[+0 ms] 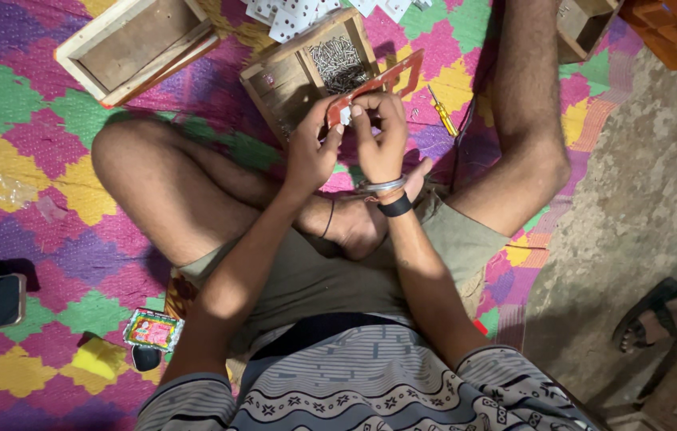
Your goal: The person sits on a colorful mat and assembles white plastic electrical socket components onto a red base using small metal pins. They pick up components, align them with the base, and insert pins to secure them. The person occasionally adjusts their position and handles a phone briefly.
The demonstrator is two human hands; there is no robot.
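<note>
Hands meet at upper centre of the frame: a red plate (pixel 374 86) is pinched by the left hand (pixel 312 148) and right hand (pixel 378 136), both closed on it. Fitting looks midway (a small white part sits at the fingertips). A box of screws (pixel 337 62) crowds just behind; open mat (pixel 27 144) lies left.

Subject seen from above. Short-sleeved shirt (pixel 370 391), grey with darker wavy stripes and bands of small black-and-white patterning. Olive-khaki shorts (pixel 330 275). Legs bare. Right wrist: plain black band (pixel 395 207), with a thin silvery metal bangle (pixel 382 186) just above it toward the hand. Thin dark cord (pixel 328 219) around one ankle. Forearms uncovered.
</note>
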